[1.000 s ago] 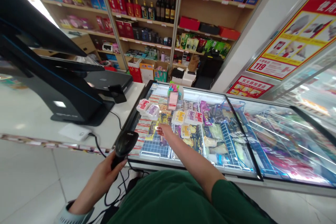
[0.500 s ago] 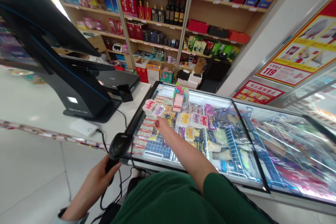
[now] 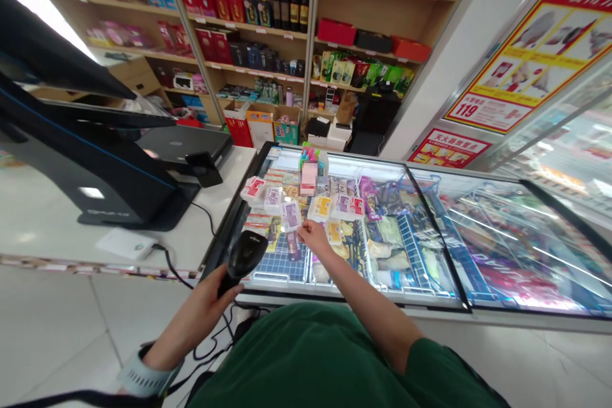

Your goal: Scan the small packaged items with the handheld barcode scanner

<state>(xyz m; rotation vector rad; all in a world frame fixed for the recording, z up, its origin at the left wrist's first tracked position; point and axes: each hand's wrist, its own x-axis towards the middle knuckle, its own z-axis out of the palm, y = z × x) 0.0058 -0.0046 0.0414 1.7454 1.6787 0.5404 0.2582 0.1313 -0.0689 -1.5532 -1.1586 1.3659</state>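
Note:
My left hand (image 3: 206,301) is closed round the handle of a black barcode scanner (image 3: 247,252), whose head is over the near left corner of the glass-topped freezer (image 3: 335,296). The fingers of my right hand (image 3: 313,237) are pinched at the near right edge of a clear plastic pack with a purple label (image 3: 291,214), which is tilted above the glass. Left of it on the glass are another purple-labelled pack (image 3: 274,199) and a red-labelled one (image 3: 253,189). To the right lie yellow-labelled packs (image 3: 320,207), and a purple-labelled and a red-labelled pack (image 3: 356,206).
A tub of colourful items (image 3: 312,162) stands at the freezer's back edge. On the left counter (image 3: 57,229) are a monitor stand (image 3: 119,185), a white box (image 3: 127,244) and cables. Shelves (image 3: 258,32) with bottles and boxes rise behind.
My right hand has moved right and slightly nearer with a purple-labelled pack, now apart from the packs on the left. The scanner in my left hand has moved right over the glass. The view has shifted.

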